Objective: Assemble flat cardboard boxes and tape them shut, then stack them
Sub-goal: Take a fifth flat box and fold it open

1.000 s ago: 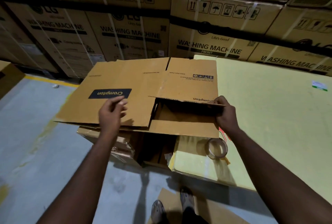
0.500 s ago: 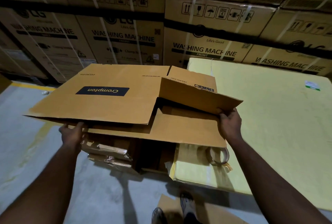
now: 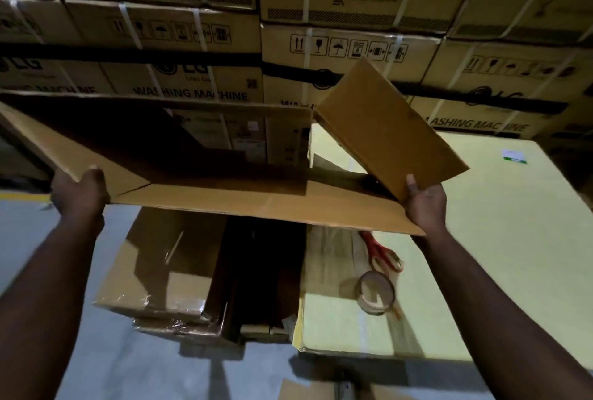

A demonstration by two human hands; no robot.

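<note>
- The box [image 3: 224, 197] is up in the air in front of the person, between both hands.
- It is partly opened out, and you can see right through it to the big cartons [image 3: 353, 47] behind.
- The left hand [image 3: 78, 194] grips the box at its left end. The thumb lies on top of the edge and the other fingers are hidden under it.
- The right hand [image 3: 425, 204] holds the near corner of a flap [image 3: 385, 130] at the right end of the box. The thumb presses on the flap's face and the fingers are hidden behind it.
- The flap sticks up and leans away from the person.
- Under the box, on the right, is a yellow top [image 3: 497, 255].
- A roll of tape [image 3: 377, 293] lies on the yellow top, near its left edge.
- Red scissors [image 3: 383, 253] lie just beside the tape, a bit farther from the person.
- To the left of the yellow top sit wrapped boxes [image 3: 160, 271], one on another, with shiny film on them.
- They rest on the grey floor [image 3: 106, 364].
- The big cartons are stacked in rows and say "WASHING MACHINE".
</note>
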